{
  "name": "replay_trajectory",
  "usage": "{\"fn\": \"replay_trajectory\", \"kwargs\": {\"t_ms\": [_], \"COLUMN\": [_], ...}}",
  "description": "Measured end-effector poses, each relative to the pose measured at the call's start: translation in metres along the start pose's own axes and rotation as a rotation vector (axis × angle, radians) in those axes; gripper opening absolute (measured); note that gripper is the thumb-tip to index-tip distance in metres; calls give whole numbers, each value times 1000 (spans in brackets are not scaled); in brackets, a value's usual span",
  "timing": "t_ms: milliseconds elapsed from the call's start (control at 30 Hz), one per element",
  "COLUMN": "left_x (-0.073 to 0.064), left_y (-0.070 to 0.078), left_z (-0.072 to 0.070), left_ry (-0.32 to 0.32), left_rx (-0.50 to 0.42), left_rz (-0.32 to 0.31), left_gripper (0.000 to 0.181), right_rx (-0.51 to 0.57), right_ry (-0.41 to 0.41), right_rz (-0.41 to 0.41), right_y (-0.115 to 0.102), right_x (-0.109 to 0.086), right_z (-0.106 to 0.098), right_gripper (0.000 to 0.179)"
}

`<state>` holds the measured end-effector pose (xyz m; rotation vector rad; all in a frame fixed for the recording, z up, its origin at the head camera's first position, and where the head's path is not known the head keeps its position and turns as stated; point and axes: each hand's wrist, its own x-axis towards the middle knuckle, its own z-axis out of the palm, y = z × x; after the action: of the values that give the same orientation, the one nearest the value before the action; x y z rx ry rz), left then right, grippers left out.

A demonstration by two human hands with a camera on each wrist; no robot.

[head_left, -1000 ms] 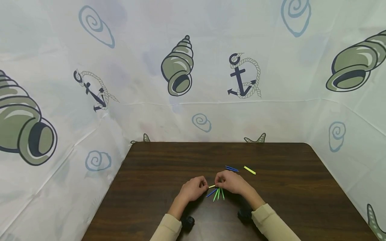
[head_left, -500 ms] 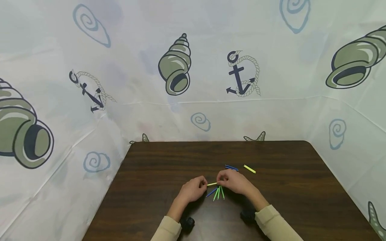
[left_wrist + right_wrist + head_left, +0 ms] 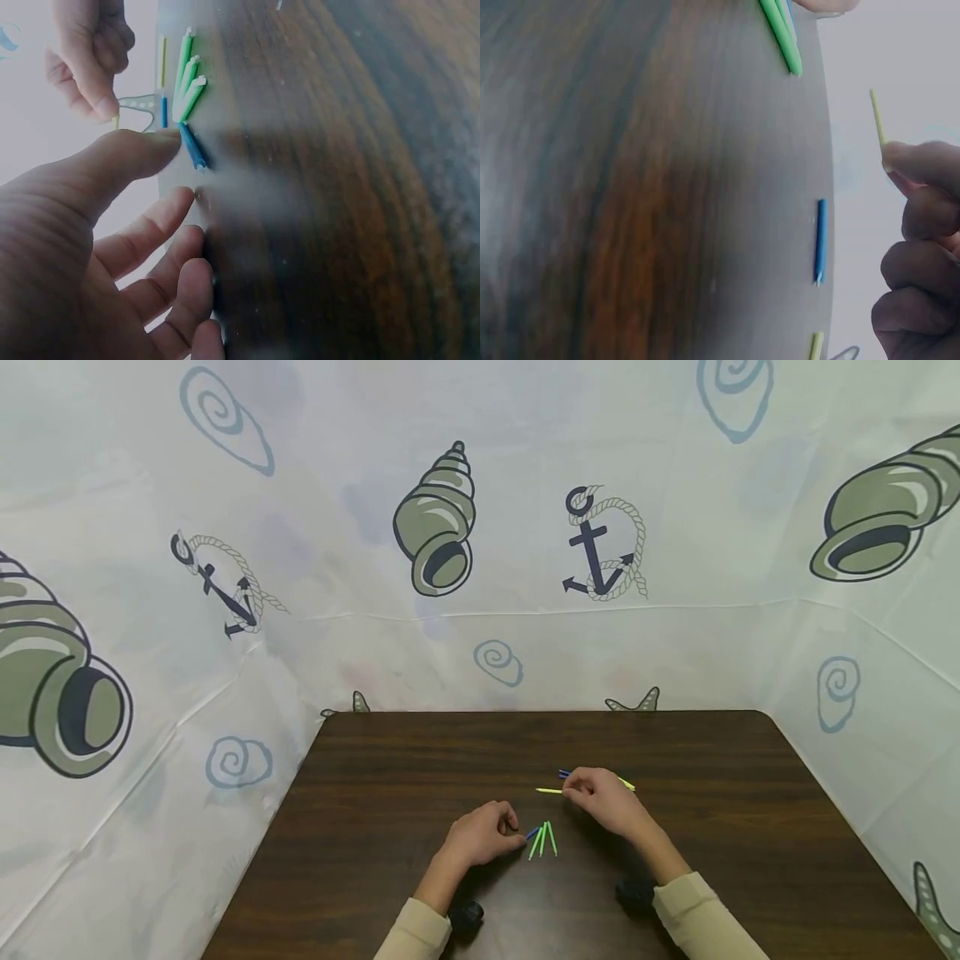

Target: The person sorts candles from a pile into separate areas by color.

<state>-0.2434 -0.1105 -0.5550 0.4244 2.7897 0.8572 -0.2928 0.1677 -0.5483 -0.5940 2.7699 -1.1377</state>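
Observation:
Thin candles in green, blue and yellow lie on the dark wooden table (image 3: 390, 827). My right hand (image 3: 606, 797) pinches a yellow candle (image 3: 549, 791) between thumb and fingertip, its free end pointing left; the right wrist view shows this yellow candle (image 3: 877, 116) raised. My left hand (image 3: 480, 835) has its thumb tip at the end of a blue candle (image 3: 193, 146), with the other fingers spread loosely apart from the thumb. Just right of that blue candle, three green candles (image 3: 543, 840) fan out toward the near edge, their far ends close together.
Beyond my right hand lie blue candles (image 3: 564, 773), partly hidden by it, and a yellow candle (image 3: 627, 783). Black devices (image 3: 467, 920) sit at both wrists. A white cloth (image 3: 525, 560) printed with shells and anchors surrounds the table's back and sides.
My right hand has carried the yellow candle away from the fan, back and to the right. My left fingers have let go of that candle, and the thumb has come down to the blue one.

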Motion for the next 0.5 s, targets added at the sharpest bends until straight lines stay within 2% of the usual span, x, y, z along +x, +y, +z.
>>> {"fn": "replay_trajectory", "kwargs": {"t_ms": [167, 400, 500], "left_x": [-3, -3, -4], "left_y": [3, 3, 3], "left_z": [2, 4, 5], "left_ry": [32, 68, 77], "left_rx": [44, 55, 59], "left_rz": [4, -5, -11], "left_gripper": [20, 14, 12], "right_rx": [24, 55, 68], "right_ry": [50, 123, 130], "right_rz": [49, 105, 118], "right_y": [8, 23, 27], "right_x": [-3, -6, -9], "right_z": [-10, -25, -29], "right_gripper": [14, 12, 14]}}
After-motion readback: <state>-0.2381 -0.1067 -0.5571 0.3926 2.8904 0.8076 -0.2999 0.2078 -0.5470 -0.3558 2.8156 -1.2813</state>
